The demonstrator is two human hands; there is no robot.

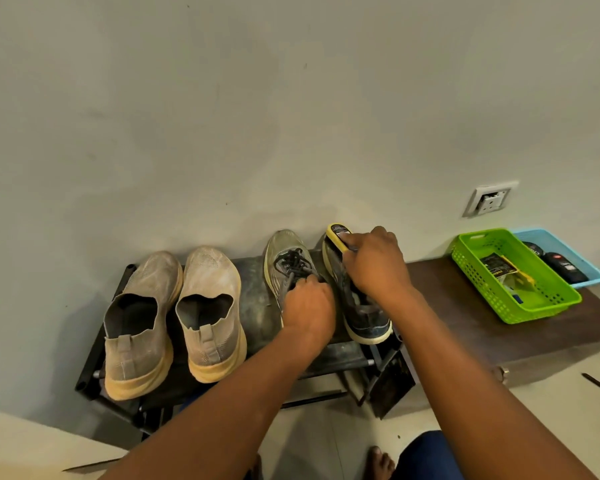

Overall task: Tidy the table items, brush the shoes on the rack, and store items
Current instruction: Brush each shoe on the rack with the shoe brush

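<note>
The right hand [374, 263] grips a yellow-backed shoe brush [338, 237], fingers curled round its body, and holds it against the toe of a dark sneaker [364, 306]. This sneaker stands at the right end of the black shoe rack [257, 306], and it seems tipped a little on its side, probably so that the brush can reach its flank. The left hand [309, 306] rests on the grey laced sneaker [286, 265] just beside it, with the fingertips in the laces; whether they pinch a lace or only press down, I cannot tell. I think this hand is there to keep the pair steady while the other one brushes.

On the left half of the rack stands a pair of beige slip-on shoes [174, 317], toes to the wall, looking dusty, so in my judgement they are not yet brushed.

To the right of the rack is a low brown bench [465, 323] along the wall. At its far right end sits a green basket [534, 306] with some small packets inside, and behind it, touching, a blue basket [589, 268] with dark bottles. These are likely the place where the brush goes afterwards. A wall socket [489, 200] is above the bench.
</note>
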